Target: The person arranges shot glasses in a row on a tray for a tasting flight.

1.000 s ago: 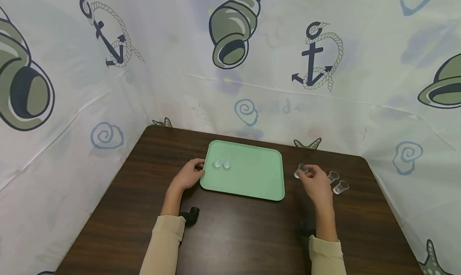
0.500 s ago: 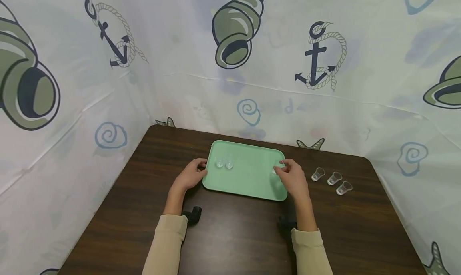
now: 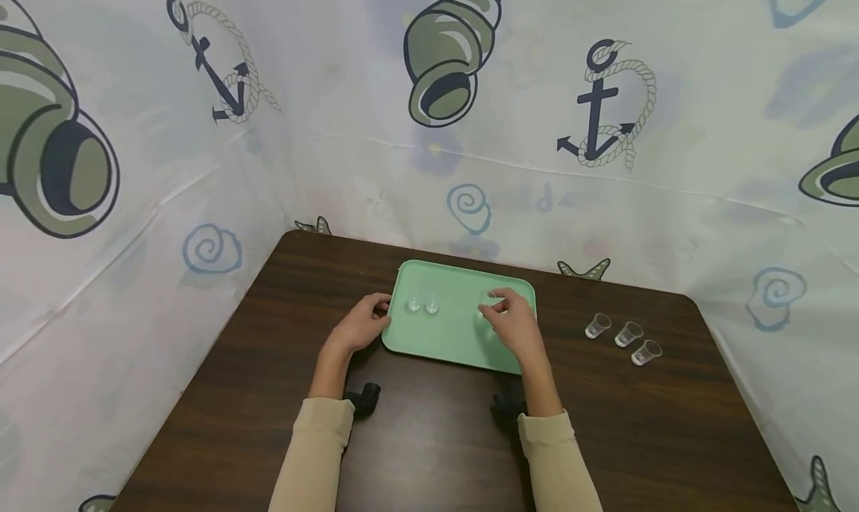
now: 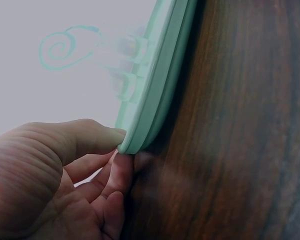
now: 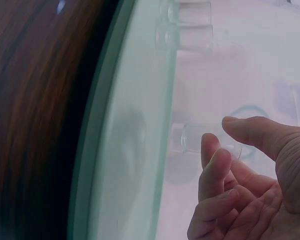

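My left hand [image 3: 359, 324] pinches the left rim of a light green tray [image 3: 446, 339]; in the left wrist view its thumb lies on the rim and fingers are beneath. Over the tray's right half, my right hand [image 3: 517, 324] holds a small clear plastic cup [image 5: 192, 138] between thumb and fingers. That cup is upright; whether its base touches the tray is unclear. Two similar clear cups, a left one [image 3: 414, 304] and a right one [image 3: 432, 305], stand side by side on the tray's left part.
Three more clear cups, one [image 3: 598, 326], another [image 3: 628, 334] and a third [image 3: 647, 352], stand in a slanting row on the dark wooden table [image 3: 429, 430], right of the tray. A patterned white curtain [image 3: 349, 177] borders the table's back and sides.
My right hand has carried a clear cup leftward from the row on the table to above the tray. The left hand stays at the tray's rim. The view has shifted slightly.
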Motion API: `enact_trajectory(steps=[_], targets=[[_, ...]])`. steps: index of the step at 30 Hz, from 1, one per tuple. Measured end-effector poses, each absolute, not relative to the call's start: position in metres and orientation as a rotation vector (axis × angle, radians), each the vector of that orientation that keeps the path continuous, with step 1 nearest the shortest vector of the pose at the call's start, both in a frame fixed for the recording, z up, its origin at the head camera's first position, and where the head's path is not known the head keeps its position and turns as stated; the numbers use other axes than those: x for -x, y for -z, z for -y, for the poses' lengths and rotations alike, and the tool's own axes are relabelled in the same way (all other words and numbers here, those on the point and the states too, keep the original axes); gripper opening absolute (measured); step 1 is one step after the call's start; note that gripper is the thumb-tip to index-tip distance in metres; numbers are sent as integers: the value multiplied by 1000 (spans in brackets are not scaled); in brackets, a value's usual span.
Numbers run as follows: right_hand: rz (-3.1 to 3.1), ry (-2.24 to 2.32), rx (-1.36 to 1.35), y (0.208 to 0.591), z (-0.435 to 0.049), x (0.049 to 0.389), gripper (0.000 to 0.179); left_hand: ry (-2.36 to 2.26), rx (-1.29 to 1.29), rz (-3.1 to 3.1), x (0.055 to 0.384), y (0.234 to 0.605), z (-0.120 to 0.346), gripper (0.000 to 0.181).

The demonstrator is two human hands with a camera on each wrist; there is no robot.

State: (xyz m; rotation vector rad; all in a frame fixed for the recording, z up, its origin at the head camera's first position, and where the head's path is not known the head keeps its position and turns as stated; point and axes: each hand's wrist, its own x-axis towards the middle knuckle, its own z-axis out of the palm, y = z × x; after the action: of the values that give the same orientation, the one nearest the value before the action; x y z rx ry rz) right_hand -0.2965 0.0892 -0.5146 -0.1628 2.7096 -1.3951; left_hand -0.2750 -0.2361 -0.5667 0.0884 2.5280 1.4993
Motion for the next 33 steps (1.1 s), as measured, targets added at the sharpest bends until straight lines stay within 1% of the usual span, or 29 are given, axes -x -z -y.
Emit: enact_trajectory(steps=[15, 33], targets=[[-2731, 1280, 217, 521, -44, 301, 43, -1467, -75, -2552, 274, 568, 236, 50], [-2728, 1231, 206, 526, -31, 303, 43, -1455, -62, -2570, 272, 565, 235, 50]])
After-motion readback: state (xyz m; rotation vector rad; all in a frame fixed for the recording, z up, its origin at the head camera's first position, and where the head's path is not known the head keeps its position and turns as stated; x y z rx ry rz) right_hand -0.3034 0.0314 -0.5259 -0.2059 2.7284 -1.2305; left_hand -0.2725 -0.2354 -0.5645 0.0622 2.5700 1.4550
